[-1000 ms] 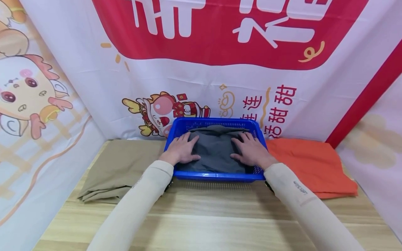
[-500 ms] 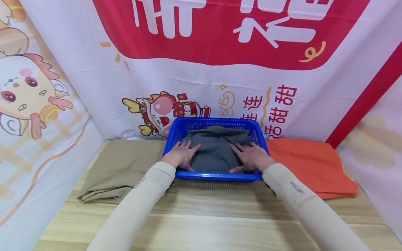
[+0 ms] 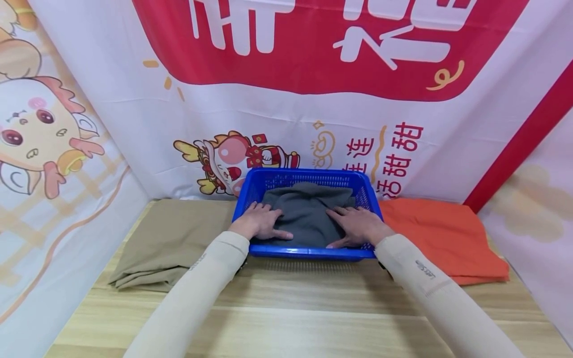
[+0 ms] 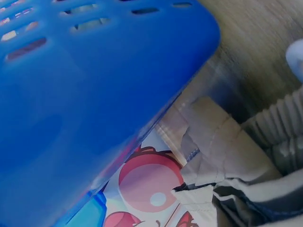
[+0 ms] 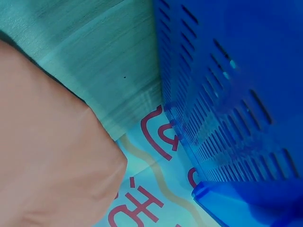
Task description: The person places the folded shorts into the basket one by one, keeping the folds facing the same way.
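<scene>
Dark grey cloth (image 3: 309, 214) lies bunched inside a blue plastic basket (image 3: 309, 251) at the middle of the table's back. The left hand (image 3: 259, 222) rests on the cloth's left part, fingers spread and thumb pointing inward. On its right part lies the right hand (image 3: 358, 226), fingers extended, with its thumb near the front rim. Both wrist views look past the outside of the basket: its wall (image 4: 94, 94) fills the left wrist view's upper left, and its slotted side (image 5: 236, 94) the right one's right half. Neither wrist view shows a hand.
Folded khaki cloth (image 3: 179, 238) lies left of the basket, and folded orange cloth (image 3: 443, 238) to its right. Behind stands a white and red printed curtain (image 3: 286, 109). The wooden table (image 3: 304, 318) extends in front, between the two forearms.
Both hands have come slightly nearer the basket's front. The grey cloth's back edge has shifted forward and bunched. Lately the left thumb has swung inward over the cloth.
</scene>
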Action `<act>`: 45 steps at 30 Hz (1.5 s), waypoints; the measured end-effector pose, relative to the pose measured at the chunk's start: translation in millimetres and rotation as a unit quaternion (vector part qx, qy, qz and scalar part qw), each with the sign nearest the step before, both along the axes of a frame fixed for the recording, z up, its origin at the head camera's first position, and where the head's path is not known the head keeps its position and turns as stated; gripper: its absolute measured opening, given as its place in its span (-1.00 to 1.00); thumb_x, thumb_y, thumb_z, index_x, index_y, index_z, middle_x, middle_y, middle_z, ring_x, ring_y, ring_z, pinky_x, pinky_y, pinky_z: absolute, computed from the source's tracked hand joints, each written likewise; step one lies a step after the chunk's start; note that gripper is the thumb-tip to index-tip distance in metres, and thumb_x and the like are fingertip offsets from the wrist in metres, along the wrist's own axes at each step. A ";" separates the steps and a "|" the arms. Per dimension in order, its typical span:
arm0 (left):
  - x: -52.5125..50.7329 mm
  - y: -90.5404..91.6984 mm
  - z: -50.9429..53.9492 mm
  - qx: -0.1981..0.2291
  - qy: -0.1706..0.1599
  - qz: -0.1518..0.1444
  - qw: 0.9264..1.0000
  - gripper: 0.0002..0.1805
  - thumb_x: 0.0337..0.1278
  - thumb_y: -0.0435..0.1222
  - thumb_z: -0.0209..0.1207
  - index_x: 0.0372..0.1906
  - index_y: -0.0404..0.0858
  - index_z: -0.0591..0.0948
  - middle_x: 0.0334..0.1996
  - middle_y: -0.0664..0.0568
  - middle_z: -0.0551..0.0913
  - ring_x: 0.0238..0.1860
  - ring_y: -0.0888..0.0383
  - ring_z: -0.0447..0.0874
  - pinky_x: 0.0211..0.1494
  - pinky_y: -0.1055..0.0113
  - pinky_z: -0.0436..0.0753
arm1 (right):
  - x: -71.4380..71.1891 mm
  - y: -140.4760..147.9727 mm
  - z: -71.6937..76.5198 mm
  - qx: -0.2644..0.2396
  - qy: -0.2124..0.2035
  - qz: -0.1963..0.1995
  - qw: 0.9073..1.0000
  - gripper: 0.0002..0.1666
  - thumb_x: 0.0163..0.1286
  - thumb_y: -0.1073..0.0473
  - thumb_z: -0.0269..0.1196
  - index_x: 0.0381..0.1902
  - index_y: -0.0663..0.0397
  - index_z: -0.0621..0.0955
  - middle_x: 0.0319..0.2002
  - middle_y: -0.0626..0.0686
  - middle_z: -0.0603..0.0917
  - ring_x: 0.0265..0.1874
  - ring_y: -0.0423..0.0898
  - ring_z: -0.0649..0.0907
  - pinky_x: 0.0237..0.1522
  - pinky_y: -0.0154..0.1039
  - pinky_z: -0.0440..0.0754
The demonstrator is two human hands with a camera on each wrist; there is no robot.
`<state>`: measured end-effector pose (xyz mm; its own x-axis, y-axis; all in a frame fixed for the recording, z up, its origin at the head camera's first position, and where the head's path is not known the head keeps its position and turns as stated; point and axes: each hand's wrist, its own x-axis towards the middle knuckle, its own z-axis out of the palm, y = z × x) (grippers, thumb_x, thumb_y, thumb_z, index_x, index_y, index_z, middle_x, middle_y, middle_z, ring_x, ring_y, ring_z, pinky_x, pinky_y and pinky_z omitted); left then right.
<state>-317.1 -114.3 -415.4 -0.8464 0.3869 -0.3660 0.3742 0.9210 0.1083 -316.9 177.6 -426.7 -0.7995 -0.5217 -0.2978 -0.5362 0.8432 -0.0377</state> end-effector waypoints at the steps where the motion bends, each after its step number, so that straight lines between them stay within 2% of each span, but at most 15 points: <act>1: 0.0 0.3 0.0 0.001 -0.001 0.005 1.000 0.04 0.13 0.41 0.14 0.59 -0.06 0.23 0.54 -0.24 0.16 0.57 -0.25 -0.02 0.58 -0.13 -0.15 | 0.3 -0.2 0.7 0.002 -0.001 -0.002 1.000 0.30 0.15 -0.64 0.18 0.64 -0.08 0.09 0.56 0.20 0.19 0.50 0.26 0.23 0.46 0.29 0.09; 7: 2.1 1.4 1.2 -0.009 0.004 0.003 1.000 0.07 0.12 0.34 0.24 0.62 -0.05 0.14 0.57 -0.27 0.07 0.58 -0.27 -0.09 0.58 -0.13 -0.17 | 0.9 -1.6 3.2 0.004 -0.005 -0.017 1.000 0.33 0.16 -0.63 0.19 0.64 -0.02 0.06 0.58 0.24 0.10 0.51 0.28 0.18 0.45 0.29 0.09; 12: 2.1 0.6 2.7 0.017 0.006 0.012 1.000 0.07 0.15 0.29 0.26 0.63 -0.09 0.11 0.58 -0.27 0.05 0.58 -0.27 -0.08 0.58 -0.13 -0.14 | -1.2 -1.3 2.4 -0.049 0.007 -0.035 0.998 0.32 0.10 -0.61 0.27 0.59 0.06 0.21 0.52 0.27 0.23 0.47 0.30 0.25 0.43 0.33 0.13; 16: 3.4 -1.1 7.4 0.043 0.019 0.012 0.999 -0.01 0.23 0.23 0.24 0.61 -0.13 0.16 0.56 -0.26 0.12 0.57 -0.22 -0.01 0.57 -0.13 -0.06 | -1.9 -1.3 6.0 -0.112 0.034 -0.042 0.992 0.09 0.19 -0.49 0.33 0.44 0.12 0.44 0.36 0.27 0.46 0.31 0.25 0.47 0.34 0.28 0.34; 20: 8.9 -6.0 18.4 0.071 0.062 -0.003 0.995 -0.12 0.29 0.13 0.25 0.56 -0.19 0.27 0.49 -0.23 0.28 0.52 -0.19 0.17 0.53 -0.10 0.12 | 0.9 -0.3 16.1 -0.164 0.046 -0.043 0.984 -0.20 0.32 -0.32 0.34 0.28 0.13 0.60 0.16 0.18 0.65 0.11 0.10 0.64 0.19 0.15 0.55; 24: 17.1 -13.8 29.1 0.102 0.104 -0.010 0.989 -0.20 0.32 0.06 0.27 0.52 -0.22 0.33 0.44 -0.20 0.37 0.46 -0.16 0.28 0.49 -0.08 0.24 | 6.5 2.5 24.4 -0.192 0.043 -0.037 0.980 -0.38 0.38 -0.19 0.34 0.21 0.11 0.64 -0.03 0.09 0.73 -0.08 -0.01 0.68 0.06 0.07 0.63; 28: 25.2 -22.1 35.0 0.109 0.118 -0.008 0.987 -0.24 0.34 0.02 0.26 0.51 -0.22 0.35 0.41 -0.19 0.40 0.43 -0.14 0.32 0.46 -0.11 0.29 | 15.8 7.4 28.1 -0.198 0.033 -0.033 0.979 -0.45 0.39 -0.11 0.36 0.18 0.12 0.65 -0.12 0.05 0.73 -0.17 -0.04 0.66 0.02 0.05 0.65; 31: 28.6 -26.2 35.1 0.103 0.113 -0.006 0.988 -0.28 0.35 0.00 0.26 0.48 -0.24 0.38 0.38 -0.20 0.43 0.40 -0.14 0.36 0.43 -0.13 0.33 | 20.5 11.3 26.5 -0.196 0.016 -0.036 0.980 -0.48 0.39 -0.07 0.37 0.17 0.12 0.66 -0.15 0.02 0.73 -0.19 -0.07 0.66 0.02 0.04 0.65; 38: 24.8 -22.3 23.7 0.084 0.086 -0.012 0.993 -0.37 0.38 -0.06 0.24 0.41 -0.28 0.46 0.35 -0.19 0.48 0.39 -0.12 0.40 0.43 -0.07 0.35 | 19.1 8.5 16.6 -0.167 0.004 -0.027 0.986 -0.54 0.42 -0.03 0.35 0.12 0.15 0.65 -0.19 0.02 0.71 -0.23 -0.09 0.64 -0.04 0.01 0.65; 42: 25.1 -15.6 18.5 0.053 0.070 -0.024 0.996 -0.39 0.33 -0.06 0.29 0.38 -0.23 0.51 0.31 -0.14 0.53 0.37 -0.11 0.43 0.42 -0.06 0.36 | 19.1 2.2 13.3 -0.154 -0.005 -0.035 0.987 -0.44 0.41 -0.13 0.33 0.16 0.15 0.63 -0.15 0.05 0.70 -0.22 -0.07 0.64 -0.02 0.02 0.65; 45: 26.0 -11.0 14.7 0.044 0.052 -0.035 0.997 -0.44 0.27 -0.07 0.35 0.30 -0.19 0.59 0.23 -0.10 0.61 0.31 -0.10 0.50 0.39 -0.05 0.40 | 19.4 -0.5 9.2 -0.143 0.003 -0.024 0.989 -0.39 0.37 -0.17 0.36 0.18 0.15 0.63 -0.12 0.08 0.69 -0.19 -0.04 0.63 0.00 0.03 0.63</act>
